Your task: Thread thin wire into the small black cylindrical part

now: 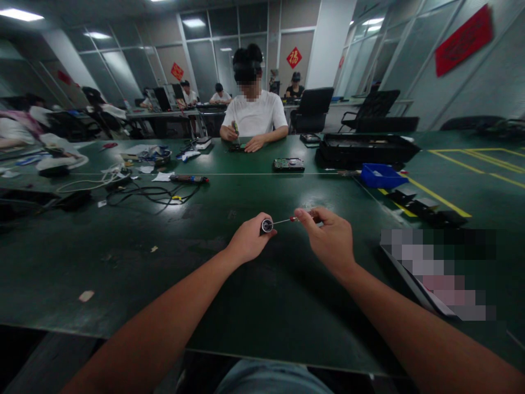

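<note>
My left hand [250, 239] is wrapped round a small dark cylindrical part [267, 225] with a silvery ring at its end, which faces me. My right hand [330, 238] grips a screwdriver [283, 221] by its handle. The thin metal shaft points left, and its tip meets the right side of the ringed end; whether it goes inside I cannot tell. A red collar shows where shaft and handle join. Both hands are above the green table [213, 306], and the fingers hide most of the cylindrical part and the handle.
Across the table a person [254, 112] works with a screwdriver. A hard drive [289, 164], a black tray [365, 148] and a blue bin [383, 176] lie ahead. Black cable [143, 194] and a dark tool [189, 179] are left; a pixelated flat item [438, 279] is right.
</note>
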A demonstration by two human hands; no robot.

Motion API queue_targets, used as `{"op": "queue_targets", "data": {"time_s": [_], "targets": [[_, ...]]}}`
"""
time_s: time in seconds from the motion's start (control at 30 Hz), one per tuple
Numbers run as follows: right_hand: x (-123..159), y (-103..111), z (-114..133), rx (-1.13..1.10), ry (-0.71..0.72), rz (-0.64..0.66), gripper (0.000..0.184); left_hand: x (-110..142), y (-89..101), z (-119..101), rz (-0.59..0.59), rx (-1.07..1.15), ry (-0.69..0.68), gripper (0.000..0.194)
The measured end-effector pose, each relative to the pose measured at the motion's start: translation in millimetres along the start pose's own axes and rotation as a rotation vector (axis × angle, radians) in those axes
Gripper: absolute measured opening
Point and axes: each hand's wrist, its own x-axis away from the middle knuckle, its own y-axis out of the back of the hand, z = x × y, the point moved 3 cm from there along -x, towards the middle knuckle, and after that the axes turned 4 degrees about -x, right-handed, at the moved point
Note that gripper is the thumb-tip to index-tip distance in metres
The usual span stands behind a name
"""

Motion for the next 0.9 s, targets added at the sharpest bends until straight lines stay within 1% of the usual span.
{"op": "queue_targets", "data": {"time_s": [0.27,0.4,0.63,0.7,0.77,0.8,0.9], "targets": [[4.9,-1.5,3.4,0.143,0.124,0.006,0.056,0.3,-0.8,1.6,0.004,-0.019,-0.004,0.016],[7.6,-2.9,4.7,0.171,0.18,0.021,0.055,0.3,-1.4,2.8,0.011,-0.037,-0.005,0.017],[6.7,-3.5,4.6,0.19,0.27,0.055,0.047,-0.8,-2.6,5.6,0.009,-0.057,-0.015,0.017],[6.0,-3.9,5.7,0.152,0.29,0.102,0.038,-0.9,-2.6,6.5,0.002,-0.059,-0.017,0.016],[6.5,-5.1,7.3,0.058,0.291,0.179,0.022,-1.0,-2.7,7.2,-0.002,-0.056,-0.021,0.015],[7.1,-5.9,8.2,0.006,0.284,0.222,0.02,-1.0,-2.9,7.3,0.0,-0.053,-0.024,0.015],[9.9,-8.2,10.2,-0.094,0.255,0.323,0.037,-1.3,-4.1,6.6,0.018,-0.051,-0.035,0.014]]}}
